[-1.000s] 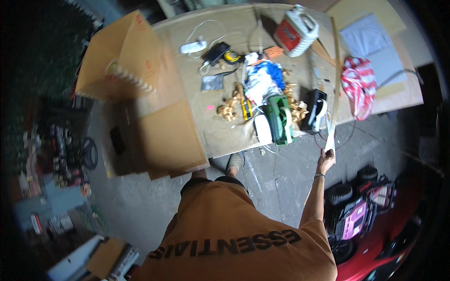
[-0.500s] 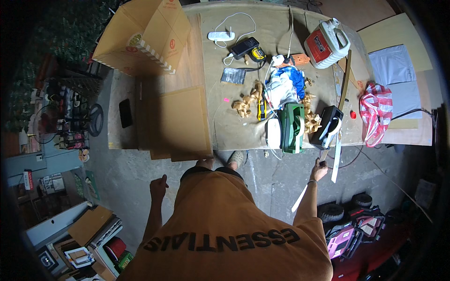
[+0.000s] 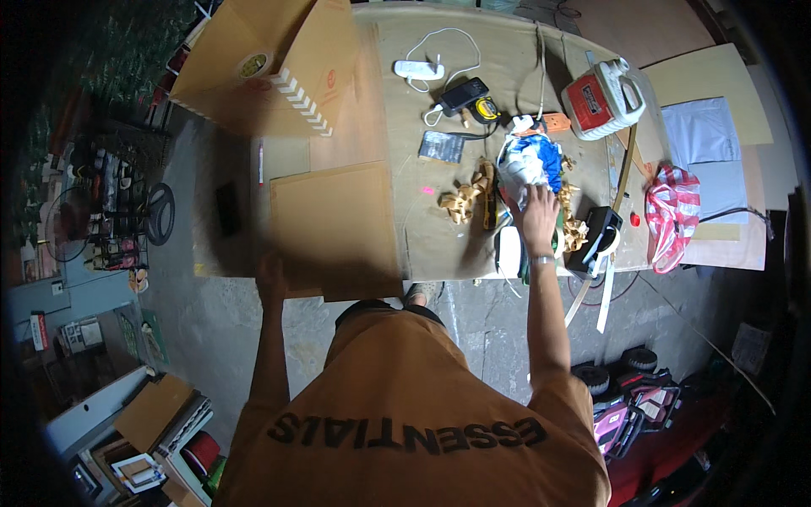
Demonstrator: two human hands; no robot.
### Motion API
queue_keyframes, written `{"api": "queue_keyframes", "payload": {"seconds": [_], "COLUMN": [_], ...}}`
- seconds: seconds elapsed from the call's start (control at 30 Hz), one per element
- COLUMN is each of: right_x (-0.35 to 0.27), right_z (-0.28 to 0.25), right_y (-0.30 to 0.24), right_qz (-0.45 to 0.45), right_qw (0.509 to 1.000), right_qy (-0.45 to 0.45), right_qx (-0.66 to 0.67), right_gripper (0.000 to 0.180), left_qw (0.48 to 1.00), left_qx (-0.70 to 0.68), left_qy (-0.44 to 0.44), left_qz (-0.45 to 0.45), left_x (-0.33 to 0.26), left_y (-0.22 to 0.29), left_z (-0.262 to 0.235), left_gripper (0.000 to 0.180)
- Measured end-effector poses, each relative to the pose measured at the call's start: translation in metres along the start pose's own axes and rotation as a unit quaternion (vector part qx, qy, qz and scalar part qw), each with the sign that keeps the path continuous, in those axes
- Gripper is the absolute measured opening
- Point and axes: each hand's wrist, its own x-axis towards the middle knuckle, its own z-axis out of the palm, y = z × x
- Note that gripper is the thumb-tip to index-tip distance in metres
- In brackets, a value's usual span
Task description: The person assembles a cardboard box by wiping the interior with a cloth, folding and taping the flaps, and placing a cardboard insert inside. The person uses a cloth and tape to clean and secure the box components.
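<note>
My right hand (image 3: 538, 221) reaches over the table with fingers stretched out and slightly apart. Its fingertips are at the near end of a blue and white cloth bundle (image 3: 534, 160). Beneath the palm a green tape dispenser (image 3: 558, 240) is mostly covered. My left hand (image 3: 270, 275), dim in shadow, is at the near left edge of a flat cardboard sheet (image 3: 338, 211); its fingers do not show clearly. Right of my right hand stands a black tape dispenser (image 3: 598, 230), beside a long wooden strip (image 3: 626, 173).
An open cardboard box (image 3: 325, 63) stands far left. Crumpled brown tape (image 3: 459, 204), a tape measure (image 3: 486, 109), a phone (image 3: 465, 95) and a white power adapter (image 3: 420, 69) lie mid-table. A jug (image 3: 601, 100) and a red-white bag (image 3: 673, 211) are at right.
My right hand has let go of the wooden strip's near end and moved forward and left over the green dispenser. My left hand has come up to the cardboard sheet's edge. The view has shifted slightly.
</note>
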Motion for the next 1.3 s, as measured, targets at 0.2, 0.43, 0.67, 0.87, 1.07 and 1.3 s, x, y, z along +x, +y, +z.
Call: {"api": "queue_keyframes", "payload": {"seconds": [0.2, 0.43, 0.67, 0.87, 1.07, 1.3], "right_x": [0.057, 0.068, 0.036, -0.041, -0.111, -0.235], "right_z": [0.055, 0.037, -0.068, -0.159, -0.185, -0.218], "right_y": [0.025, 0.085, 0.089, 0.037, 0.073, 0.126], "right_qz": [0.072, 0.275, 0.3, 0.349, 0.264, 0.407], "right_qw": [0.966, 0.932, 0.409, 0.69, 0.927, 0.731], "right_qy": [-0.24, 0.096, 0.147, -0.026, -0.202, -0.092], "right_qx": [0.06, 0.218, 0.849, 0.634, 0.172, 0.54], "right_gripper": [0.028, 0.024, 0.062, 0.041, 0.036, 0.04], "left_qw": [0.996, 0.99, 0.952, 0.905, 0.917, 0.946], "left_qx": [0.053, 0.021, -0.115, -0.181, -0.148, -0.159], "left_qy": [-0.051, -0.084, -0.197, -0.327, -0.313, -0.206], "left_qz": [-0.048, -0.111, -0.205, -0.205, -0.199, -0.193], "left_x": [0.08, 0.11, 0.144, 0.147, 0.132, 0.087], "left_y": [-0.059, -0.039, -0.011, 0.062, 0.119, 0.166], "left_z": [0.036, 0.043, 0.03, -0.005, -0.02, -0.051], "left_gripper": [0.054, 0.062, 0.05, 0.044, 0.049, 0.057]}}
